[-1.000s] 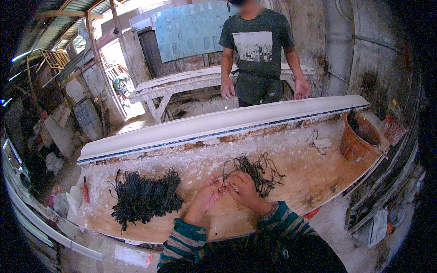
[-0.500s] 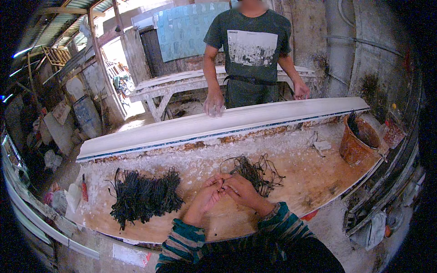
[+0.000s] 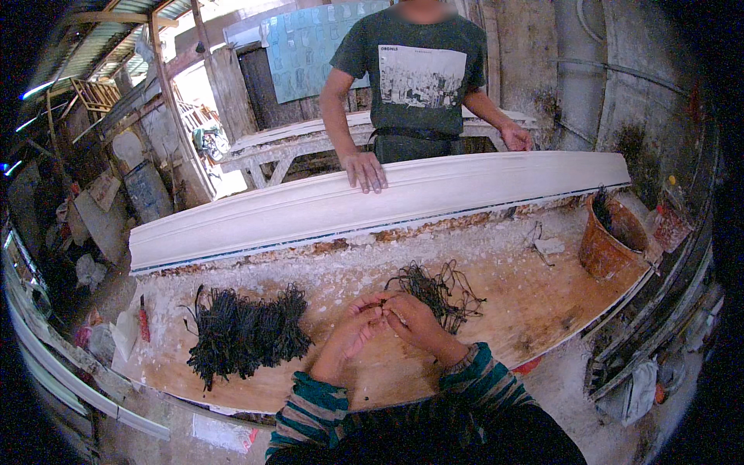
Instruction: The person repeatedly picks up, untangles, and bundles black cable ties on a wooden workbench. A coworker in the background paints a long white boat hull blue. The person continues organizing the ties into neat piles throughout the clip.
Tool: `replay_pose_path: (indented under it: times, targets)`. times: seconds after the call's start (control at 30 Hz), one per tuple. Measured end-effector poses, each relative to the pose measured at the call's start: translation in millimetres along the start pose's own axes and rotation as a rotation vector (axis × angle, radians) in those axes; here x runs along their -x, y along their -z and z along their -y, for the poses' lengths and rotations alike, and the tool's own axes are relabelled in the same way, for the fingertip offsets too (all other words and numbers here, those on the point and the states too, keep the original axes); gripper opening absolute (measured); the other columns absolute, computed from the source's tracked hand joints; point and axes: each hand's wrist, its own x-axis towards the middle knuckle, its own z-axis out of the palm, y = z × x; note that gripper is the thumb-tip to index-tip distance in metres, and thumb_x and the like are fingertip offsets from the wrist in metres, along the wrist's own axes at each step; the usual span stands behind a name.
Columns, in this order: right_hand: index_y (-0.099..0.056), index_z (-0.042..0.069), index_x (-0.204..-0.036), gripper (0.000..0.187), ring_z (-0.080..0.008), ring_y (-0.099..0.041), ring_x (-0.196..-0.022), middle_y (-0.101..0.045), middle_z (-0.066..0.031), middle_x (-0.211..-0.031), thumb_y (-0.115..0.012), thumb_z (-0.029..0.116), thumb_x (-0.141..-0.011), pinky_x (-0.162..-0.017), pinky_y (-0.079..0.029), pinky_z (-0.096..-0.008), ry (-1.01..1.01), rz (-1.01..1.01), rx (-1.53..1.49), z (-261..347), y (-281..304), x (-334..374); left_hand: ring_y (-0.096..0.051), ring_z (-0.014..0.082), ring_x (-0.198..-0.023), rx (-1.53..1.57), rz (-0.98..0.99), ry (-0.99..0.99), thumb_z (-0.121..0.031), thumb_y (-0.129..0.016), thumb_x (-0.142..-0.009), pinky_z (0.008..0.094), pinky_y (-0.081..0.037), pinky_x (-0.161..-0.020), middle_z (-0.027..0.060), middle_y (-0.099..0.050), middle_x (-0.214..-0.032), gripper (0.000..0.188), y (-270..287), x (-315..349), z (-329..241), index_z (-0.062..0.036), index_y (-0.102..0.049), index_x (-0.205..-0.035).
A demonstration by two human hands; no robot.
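Over the wooden board (image 3: 535,310), my left hand (image 3: 355,329) and my right hand (image 3: 416,319) meet fingertip to fingertip. Both are closed in a pinch on a short bit of black cord, mostly hidden by the fingers. Just beyond my right hand lies a loose, tangled pile of black cords (image 3: 446,291). To the left of my hands sit thick bundles of black cords (image 3: 248,333), laid side by side in a row.
A long white moulding (image 3: 387,194) spans the board's far side; across it stands a person (image 3: 418,85), one hand resting on it. An orange-brown bucket (image 3: 608,248) stands at the right. A red-handled tool (image 3: 144,319) lies by the left edge.
The white moulding has tilted, showing more of its face. The person across has shifted left, one hand now flat on it. My hands stay together, their fingers moving slightly.
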Motion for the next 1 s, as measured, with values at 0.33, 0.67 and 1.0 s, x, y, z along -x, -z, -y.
replay_pose_path:
  times: [0.33, 0.67, 1.0]
  targets:
    - [-0.052, 0.004, -0.090, 0.014, -0.0318, -0.055, -0.084, -0.058, -0.0137, -0.093, -0.056, 0.005, -0.077, -0.073, -0.045, -0.0390, -0.015, -0.045, 0.066, 5.3, 2.4, -2.0, -0.058, 0.0121, -0.077, -0.109, -0.130, -0.079, -0.004, -0.059, -0.079, 0.0232, -0.052, -0.065, 0.0045, -0.059, -0.089, 0.014, -4.6, -0.4, 0.5, -0.0053, -0.054, -0.092]
    - [-0.051, 0.003, -0.084, 0.011, -0.0271, -0.055, -0.078, -0.056, -0.0113, -0.083, -0.058, 0.002, -0.075, -0.069, -0.042, -0.0318, -0.077, -0.095, 0.038, -3.7, -3.3, 2.9, -0.058, 0.0125, -0.075, -0.156, -0.126, -0.109, -0.005, -0.060, -0.079, 0.0238, -0.050, -0.064, 0.0050, -0.061, -0.085, 0.010, -4.6, -0.2, 1.8, -0.0041, -0.055, -0.088]
    - [-0.050, 0.004, -0.084, 0.004, -0.0106, -0.048, -0.079, -0.050, -0.0025, -0.081, -0.053, 0.003, -0.082, -0.072, -0.038, -0.0234, -0.425, -0.118, -0.400, -9.3, -13.5, 7.7, -0.057, 0.0106, -0.074, -0.575, -0.174, -0.367, 0.002, -0.060, -0.075, 0.0236, -0.049, -0.063, 0.0044, -0.060, -0.082, 0.010, -6.0, -1.6, 7.7, -0.0025, -0.058, -0.083]
